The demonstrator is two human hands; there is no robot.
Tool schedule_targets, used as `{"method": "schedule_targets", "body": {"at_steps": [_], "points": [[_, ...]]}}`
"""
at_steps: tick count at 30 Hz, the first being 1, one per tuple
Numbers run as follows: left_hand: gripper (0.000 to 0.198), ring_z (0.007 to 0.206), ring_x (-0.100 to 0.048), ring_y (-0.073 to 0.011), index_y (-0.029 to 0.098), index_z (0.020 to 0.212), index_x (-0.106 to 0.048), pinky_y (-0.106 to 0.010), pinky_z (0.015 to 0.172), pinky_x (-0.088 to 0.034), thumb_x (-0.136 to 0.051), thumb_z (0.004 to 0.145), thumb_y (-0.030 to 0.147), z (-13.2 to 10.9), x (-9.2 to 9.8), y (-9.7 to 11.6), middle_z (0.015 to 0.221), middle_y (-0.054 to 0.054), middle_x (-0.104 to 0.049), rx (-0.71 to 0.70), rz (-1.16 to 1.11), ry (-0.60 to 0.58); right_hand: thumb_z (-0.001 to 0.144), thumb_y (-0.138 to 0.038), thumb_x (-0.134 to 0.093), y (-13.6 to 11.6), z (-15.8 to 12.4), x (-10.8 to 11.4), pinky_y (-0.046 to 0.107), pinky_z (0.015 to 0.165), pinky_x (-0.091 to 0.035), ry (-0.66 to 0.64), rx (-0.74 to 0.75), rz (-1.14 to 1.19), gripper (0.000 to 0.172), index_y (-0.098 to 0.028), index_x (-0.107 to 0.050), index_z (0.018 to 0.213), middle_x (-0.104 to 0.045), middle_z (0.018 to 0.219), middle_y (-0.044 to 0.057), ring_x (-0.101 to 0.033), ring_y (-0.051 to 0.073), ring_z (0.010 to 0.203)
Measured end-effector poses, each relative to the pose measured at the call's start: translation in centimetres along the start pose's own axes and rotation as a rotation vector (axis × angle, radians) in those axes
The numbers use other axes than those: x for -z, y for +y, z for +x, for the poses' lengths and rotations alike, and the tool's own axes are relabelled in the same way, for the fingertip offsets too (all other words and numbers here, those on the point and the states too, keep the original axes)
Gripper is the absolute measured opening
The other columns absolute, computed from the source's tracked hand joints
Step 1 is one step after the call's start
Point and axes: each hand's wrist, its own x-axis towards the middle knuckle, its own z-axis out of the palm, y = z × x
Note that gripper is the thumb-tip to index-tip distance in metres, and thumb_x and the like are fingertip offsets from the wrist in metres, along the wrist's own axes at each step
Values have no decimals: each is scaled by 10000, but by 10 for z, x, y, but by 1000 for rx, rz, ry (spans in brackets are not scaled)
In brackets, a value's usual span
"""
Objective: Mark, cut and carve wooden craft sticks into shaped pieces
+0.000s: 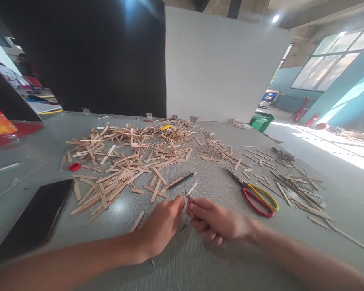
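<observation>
My left hand is closed in a pinch at the near middle of the table, its fingertips at the lower end of a thin pale wooden stick. Close against it, my right hand wraps round a small knife with a purple handle. The knife's short dark blade touches or crosses the stick; which one I cannot tell. Just beyond both hands lies a black pen. Scissors with red and yellow handles rest open to the right. One loose craft stick lies beside my left wrist.
A large heap of craft sticks spreads across the grey table, with thin split strips at the right. A black phone lies left, near a red ring. Black and white panels stand behind. A green bin is beyond.
</observation>
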Motion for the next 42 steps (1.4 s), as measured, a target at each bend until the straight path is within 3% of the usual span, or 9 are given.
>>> {"method": "schedule_targets", "body": {"at_steps": [3, 8, 14, 17, 20, 25, 33, 37, 42], "points": [[237, 539, -406, -143, 237, 834, -428, -287, 552, -276, -313, 1041, 220, 0, 1, 3, 660, 33, -511, -7, -7, -29, 1079, -428, -422, -14, -10, 14, 125, 348, -142, -158, -110, -20, 301, -253, -393, 837, -252, 591, -125, -132, 58, 434], [252, 562, -431, -149, 233, 846, -447, -292, 569, -286, -306, 1054, 256, 1, 2, 6, 687, 19, -539, 1, -33, -34, 1079, -427, -391, -13, -9, 9, 124, 324, -207, 14, -3, -52, 298, -261, -368, 833, -290, 614, -113, -201, 63, 426], [328, 559, -444, -143, 229, 837, -458, -280, 563, -312, -274, 1088, 334, 5, 5, 8, 693, 26, -535, 20, -73, -36, 1065, -407, -401, -19, -12, 8, 151, 343, -160, 10, -34, -78, 299, -243, -408, 814, -278, 630, -106, -173, 71, 463], [355, 575, -450, -146, 223, 846, -483, -281, 576, -320, -265, 1094, 353, 6, 8, 10, 700, 28, -533, 35, -93, -13, 1034, -362, -481, -25, -14, 9, 160, 379, -204, 153, 15, -198, 205, -237, -459, 872, -355, 643, -104, -245, 62, 468], [364, 574, -434, -151, 219, 872, -517, -282, 580, -317, -272, 1091, 375, 7, 11, 11, 667, 44, -488, 54, -122, -2, 979, -256, -553, -33, -20, 8, 176, 408, -305, 362, 80, -520, 41, -216, -549, 972, -530, 738, -65, -392, 55, 486], [414, 549, -403, -156, 222, 862, -538, -279, 569, -309, -253, 1093, 414, 11, 13, 11, 607, 64, -408, 101, -178, -9, 971, -253, -557, -43, -35, 7, 212, 468, -390, 493, 170, -890, 152, -204, -696, 1009, -664, 811, -9, -539, 85, 534], [424, 533, -383, -153, 213, 824, -580, -276, 541, -282, -321, 1065, 447, 15, 14, 13, 584, 64, -386, 166, -248, -18, 1074, -454, -436, -42, -41, 13, 251, 464, -300, 520, 287, -1077, 435, -212, -669, 796, -551, 613, -30, -424, 101, 493], [432, 514, -364, -143, 206, 806, -596, -265, 511, -281, -344, 1054, 455, 15, 15, 14, 564, 71, -364, 203, -333, -14, 1086, -345, -423, -40, -42, 17, 257, 502, -320, 519, 318, -1149, 370, -219, -704, 881, -609, 638, -25, -461, 101, 510], [517, 511, -460, -131, 165, 1098, -651, -258, 515, -383, -340, 1057, 576, 12, 17, 16, 691, 31, -580, 234, -429, -4, 1089, -382, -378, -43, -45, 17, 248, 503, -355, 701, 243, -1032, 432, -205, -581, 751, -596, 617, -15, -470, 100, 507]]}}
